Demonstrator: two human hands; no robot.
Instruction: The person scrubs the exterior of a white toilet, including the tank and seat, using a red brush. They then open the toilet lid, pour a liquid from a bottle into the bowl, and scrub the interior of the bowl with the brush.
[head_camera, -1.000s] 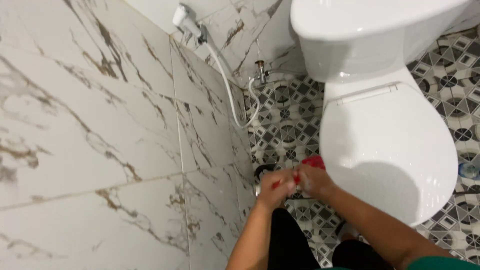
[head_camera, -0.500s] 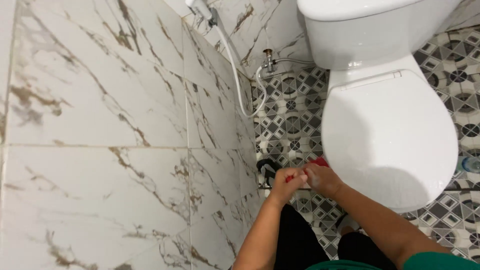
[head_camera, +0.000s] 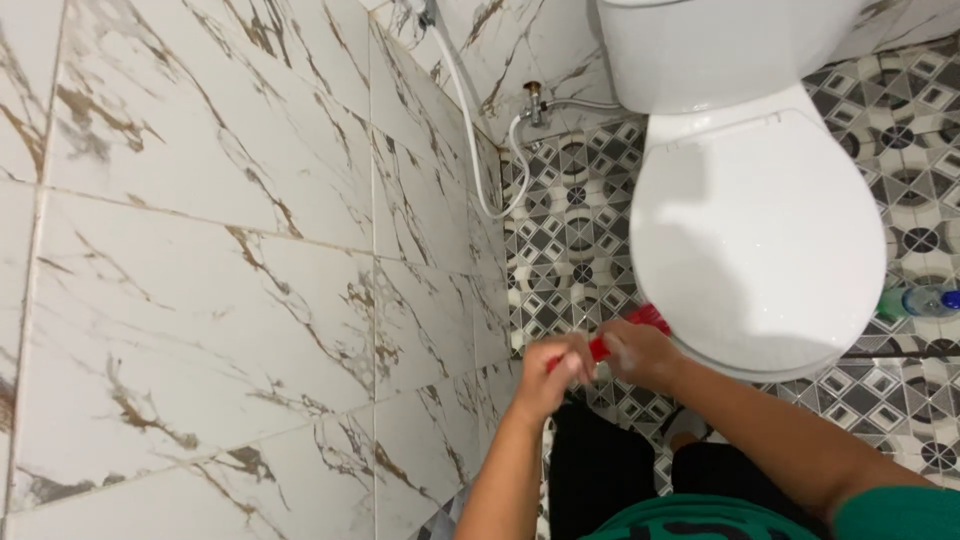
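While both hands meet low over patterned floor, red brush (head_camera: 630, 327) sits gripped between them: left hand (head_camera: 553, 368) closed on its near end, right hand (head_camera: 638, 352) curled over middle, red tip poking out beyond right hand. White toilet (head_camera: 760, 240) just right of hands, lid down. Marble wall (head_camera: 220, 270) left. White hose (head_camera: 478, 150) farther ahead. Bottle (head_camera: 915, 301) far right on floor (head_camera: 570, 220).

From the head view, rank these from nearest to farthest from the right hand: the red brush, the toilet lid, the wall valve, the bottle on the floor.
Measured from the right hand:
1. Red brush, held in it.
2. Toilet lid, just above and right.
3. Bottle, far right on the floor.
4. Wall valve, up near the tank.
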